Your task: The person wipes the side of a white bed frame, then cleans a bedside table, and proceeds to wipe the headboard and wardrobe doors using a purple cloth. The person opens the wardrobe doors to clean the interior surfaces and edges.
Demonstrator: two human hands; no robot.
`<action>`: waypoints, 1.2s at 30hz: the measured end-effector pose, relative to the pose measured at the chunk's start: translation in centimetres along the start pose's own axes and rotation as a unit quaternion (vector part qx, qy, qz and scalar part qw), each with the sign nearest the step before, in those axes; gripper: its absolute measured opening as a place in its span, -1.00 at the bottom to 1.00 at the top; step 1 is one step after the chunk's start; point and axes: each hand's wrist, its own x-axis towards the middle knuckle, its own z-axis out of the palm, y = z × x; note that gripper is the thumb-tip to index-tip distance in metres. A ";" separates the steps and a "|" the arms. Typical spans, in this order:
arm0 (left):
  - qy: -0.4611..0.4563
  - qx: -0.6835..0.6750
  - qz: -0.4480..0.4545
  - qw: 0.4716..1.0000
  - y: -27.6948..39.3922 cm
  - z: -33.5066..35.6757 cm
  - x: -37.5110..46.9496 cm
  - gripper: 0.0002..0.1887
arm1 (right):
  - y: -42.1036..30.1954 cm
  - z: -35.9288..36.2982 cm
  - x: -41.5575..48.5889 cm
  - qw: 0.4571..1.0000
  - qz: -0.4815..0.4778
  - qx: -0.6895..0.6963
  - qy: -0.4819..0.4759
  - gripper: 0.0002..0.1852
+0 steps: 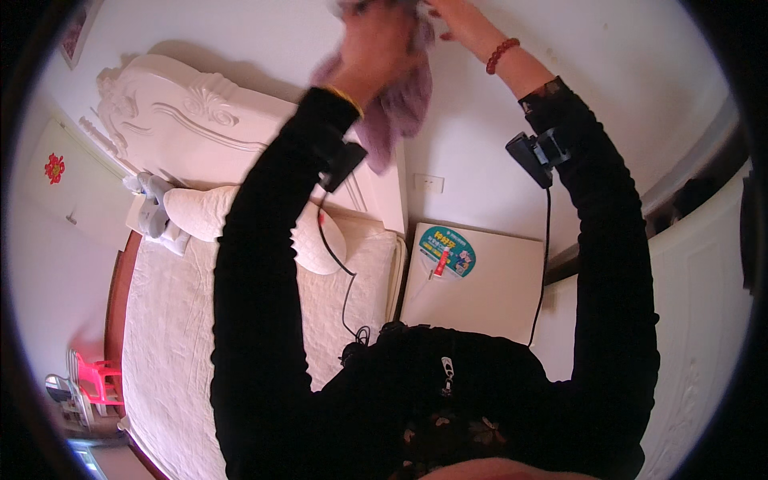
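Both of my arms are raised towards the wall, at the top of the view. My left hand (381, 51), blurred, is closed on a mauve cloth (399, 111), which hangs below it in front of the wall and the bed's headboard. Something greyish beside the fingers is cut off by the upper edge. To the right, my right hand (459, 21) is partly out of the frame. Its fingertips point towards the cloth and the left hand; whether they hold anything is hidden.
A carved white headboard (198, 120) and a bed with a pale quilted cover (168, 318) are at left. A bedside table (504, 270) bears a round printed fan (459, 240) and a red-and-white tube (441, 263). Black cables (546, 258) hang from devices strapped to my forearms.
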 end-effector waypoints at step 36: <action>0.056 -0.451 -0.495 0.741 -2.3 1.3 -17.7 -0.68 | -2.9 8.0 -8.1 0.960 -0.063 0.087 -0.259 -0.63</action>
